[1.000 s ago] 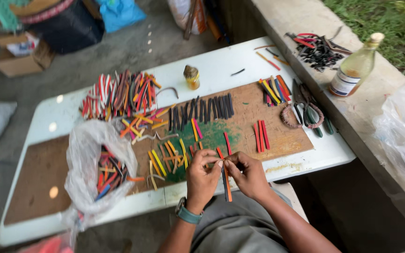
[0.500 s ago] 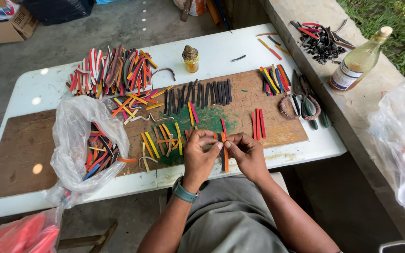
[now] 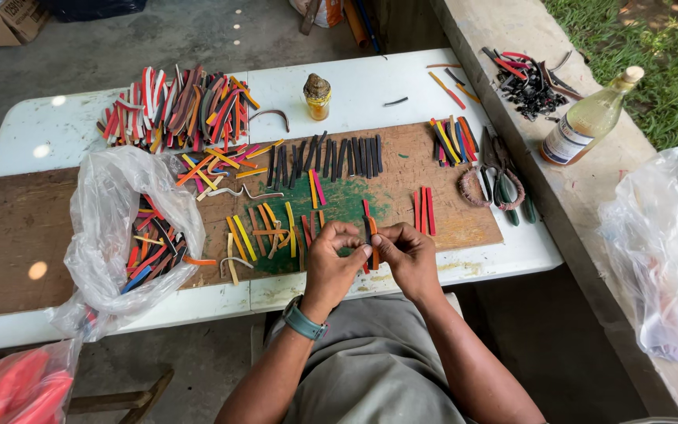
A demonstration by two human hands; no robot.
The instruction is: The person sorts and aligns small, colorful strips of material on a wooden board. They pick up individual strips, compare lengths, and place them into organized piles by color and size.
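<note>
Both forearms reach up from the lower edge and converge at centre, wrists nearly level. Left hand (image 3: 331,263): fingers curled inward, thumb and forefinger pinched, back of hand toward the camera, band on the wrist. Right hand (image 3: 408,255): mirrors it, fingertips (image 3: 378,238) pressed together in a closed grip, meeting the left hand's fingertips, knuckles raised.

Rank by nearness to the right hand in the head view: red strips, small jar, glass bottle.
From the right hand:
1. Red strips, just beyond it on the board.
2. Small jar, far side of the table, leftward.
3. Glass bottle, on the ledge, far right.
</note>
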